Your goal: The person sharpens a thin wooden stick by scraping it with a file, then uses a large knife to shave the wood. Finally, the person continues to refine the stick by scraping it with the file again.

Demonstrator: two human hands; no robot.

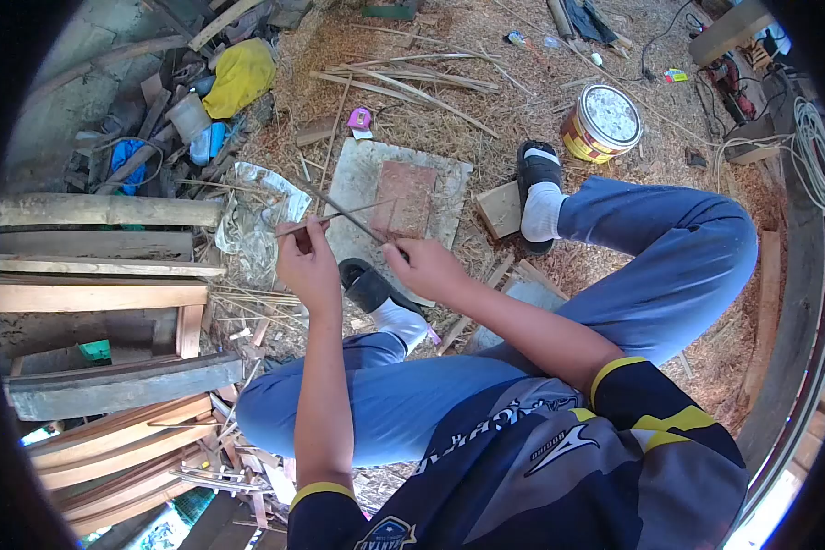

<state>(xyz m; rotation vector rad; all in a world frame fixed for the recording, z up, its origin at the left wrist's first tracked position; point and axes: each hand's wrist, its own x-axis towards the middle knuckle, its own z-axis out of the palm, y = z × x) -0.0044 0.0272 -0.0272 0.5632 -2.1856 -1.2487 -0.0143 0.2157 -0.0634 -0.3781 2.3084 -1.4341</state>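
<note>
1. While the person sits on a floor littered with shavings, the left hand [309, 264] is closed around the near end of a thin wooden sliver [376, 205], thumb and fingers pinching it.
2. The sliver runs nearly level from that hand toward the right, in the air above a pale slab [357, 170].
3. The right hand [426, 268] is curled in a fist around the handle of a long dark blade [316, 195].
4. The blade slants up and to the left and crosses the sliver just beside the left hand. I cannot tell whether the two touch.
5. A reddish brick tile [403, 197] lies on the slab, beyond both hands.
6. Crumpled clear plastic [252, 220] lies just left of the slab.
7. One foot in a black slipper [367, 284] rests below the hands, and the other slipper [536, 165] is planted to the right of the slab.
8. A lidded paint tin [602, 119] stands beyond the right foot, well apart from the hands.
9. Stacked wooden planks [101, 243] fill the left side, and a yellow cloth [240, 75] lies among scraps at the far left.
</note>
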